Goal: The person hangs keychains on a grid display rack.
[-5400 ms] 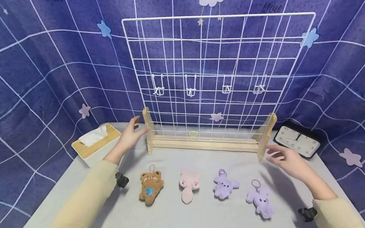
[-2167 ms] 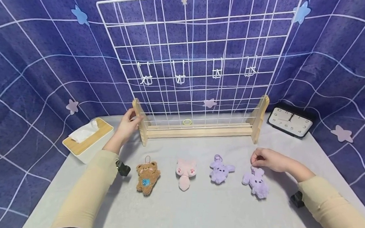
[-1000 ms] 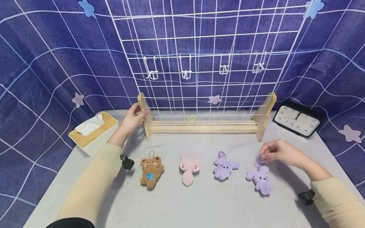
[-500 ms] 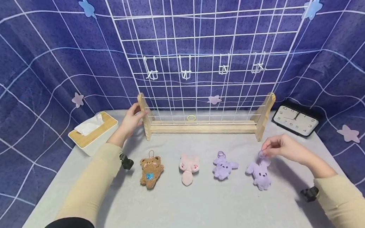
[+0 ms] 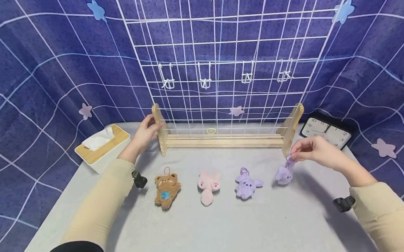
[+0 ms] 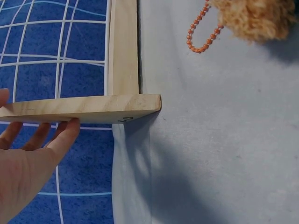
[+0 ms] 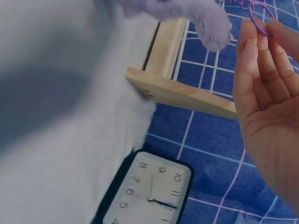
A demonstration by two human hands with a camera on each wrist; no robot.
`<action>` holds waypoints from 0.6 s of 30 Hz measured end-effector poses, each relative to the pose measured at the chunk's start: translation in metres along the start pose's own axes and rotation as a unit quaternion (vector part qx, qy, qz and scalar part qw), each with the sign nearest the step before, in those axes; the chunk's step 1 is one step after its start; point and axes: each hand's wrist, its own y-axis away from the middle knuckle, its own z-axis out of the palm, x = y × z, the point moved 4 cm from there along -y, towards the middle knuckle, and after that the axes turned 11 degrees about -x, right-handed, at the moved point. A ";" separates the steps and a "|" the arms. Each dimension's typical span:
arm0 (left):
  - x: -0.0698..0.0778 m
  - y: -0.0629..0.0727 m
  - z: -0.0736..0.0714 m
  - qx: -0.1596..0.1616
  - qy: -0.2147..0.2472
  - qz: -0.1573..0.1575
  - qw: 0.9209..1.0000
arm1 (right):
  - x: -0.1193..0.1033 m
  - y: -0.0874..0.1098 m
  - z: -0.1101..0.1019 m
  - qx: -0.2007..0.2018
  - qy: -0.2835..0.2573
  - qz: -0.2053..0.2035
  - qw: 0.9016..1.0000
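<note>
My right hand pinches the purple ring of a purple plush keychain between thumb and fingertips. The toy hangs from the ring close to the right foot of the white wire grid rack. My left hand holds the rack's left wooden end piece, thumb on one side and fingers on the other. On the table lie a brown bear plush, a pink plush and another purple plush keychain, in a row. Several white hooks hang in a row across the grid.
A tissue box with a wooden lid stands at the left, beside my left forearm. Behind my right hand is a black-framed clock, partly hidden by it. A yellow-green ring shows behind the rack's base. Blue patterned cloth hangs behind.
My right hand went from beside the rack to the rightmost purple plush, took its ring and raised it off the table toward the rack. My left hand closed on the rack's left end.
</note>
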 end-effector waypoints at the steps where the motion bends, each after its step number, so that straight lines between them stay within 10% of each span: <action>1: -0.004 -0.003 -0.002 0.001 -0.001 0.003 1.000 | -0.002 -0.001 -0.002 0.004 0.001 0.000 1.000; 6: -0.021 -0.014 -0.008 0.008 -0.013 0.012 1.000 | -0.013 -0.005 -0.011 0.027 0.010 0.010 1.000; 18: 0.002 0.001 0.002 -0.005 -0.002 0.007 1.000 | -0.043 -0.015 -0.037 0.079 0.055 0.031 0.995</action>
